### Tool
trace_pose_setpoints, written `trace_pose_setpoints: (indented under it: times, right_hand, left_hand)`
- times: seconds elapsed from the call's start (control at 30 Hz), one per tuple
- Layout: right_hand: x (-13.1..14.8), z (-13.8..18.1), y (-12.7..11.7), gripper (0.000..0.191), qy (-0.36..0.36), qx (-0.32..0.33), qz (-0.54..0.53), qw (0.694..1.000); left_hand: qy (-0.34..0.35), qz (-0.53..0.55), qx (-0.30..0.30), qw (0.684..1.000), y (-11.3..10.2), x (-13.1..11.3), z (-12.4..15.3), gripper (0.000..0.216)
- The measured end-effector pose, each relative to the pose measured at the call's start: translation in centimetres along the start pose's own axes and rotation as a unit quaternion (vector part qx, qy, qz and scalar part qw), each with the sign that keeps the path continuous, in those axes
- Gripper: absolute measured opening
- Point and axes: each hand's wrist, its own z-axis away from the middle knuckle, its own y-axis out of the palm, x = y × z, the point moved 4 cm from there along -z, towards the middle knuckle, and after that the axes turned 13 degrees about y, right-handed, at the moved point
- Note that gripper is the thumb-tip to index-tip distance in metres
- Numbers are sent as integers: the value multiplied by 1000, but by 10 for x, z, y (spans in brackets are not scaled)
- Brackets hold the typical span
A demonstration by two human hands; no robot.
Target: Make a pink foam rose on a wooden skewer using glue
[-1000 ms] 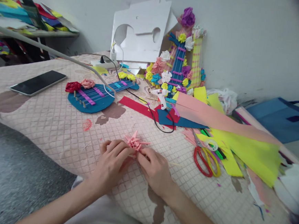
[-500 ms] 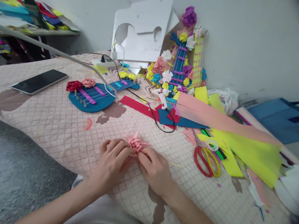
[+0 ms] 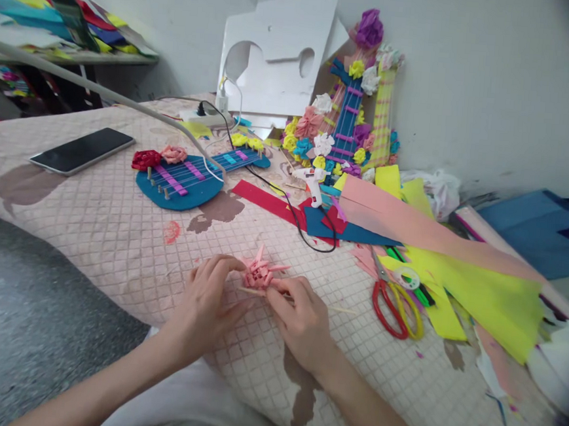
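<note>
A pink paper flower (image 3: 258,275) with pointed petals stands on the quilted cloth between my hands. My left hand (image 3: 209,292) reaches it from the left, fingertips against a petal and thumb spread away below. My right hand (image 3: 303,319) is closed at the flower's lower right, pinching a thin pale stick (image 3: 343,310) that runs under the flower and out past my knuckles. Whether these fingers also grip the flower's base is hidden. Beyond lies a blue paper guitar (image 3: 182,188) with red and pink flowers on it.
Red-and-yellow-handled scissors (image 3: 397,310) lie to the right, beside yellow sheets (image 3: 485,298) and a long pink sheet (image 3: 407,219). A white glue gun (image 3: 313,184) with a black cord sits ahead. The phone (image 3: 83,150) is at left; flower-covered guitars (image 3: 345,122) lean on the wall.
My left thumb has moved away from the fingers, loosening around the flower. The thin stick now shows below the flower, with my right fingers around it. The view has shifted slightly.
</note>
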Motion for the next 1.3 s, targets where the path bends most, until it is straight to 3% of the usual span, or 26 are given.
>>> trace_pose_setpoints:
  times: [0.2,0.43,0.7,0.83,1.0,1.3]
  right_hand:
    - [-2,0,2,21,4,6,5,1000]
    - [-6,0,2,18,38,11,4,999]
    - [-10,0,4,17,55,19,38,998]
    - [-11,0,5,19,54,24,45,997]
    - [-13,3,8,17,60,27,57,996]
    - [-13,1,6,17,75,14,21,997]
  left_hand:
    - [-2,23,25,999,-1,7,-8,19]
    - [14,89,53,995,9,7,-31,17]
    - [54,83,63,993,12,2,-40,17]
    - [75,27,33,996,13,0,-33,19]
    - [119,-64,51,990,18,-6,-29,2]
    - [149,-92,39,984,16,-13,-29,19]
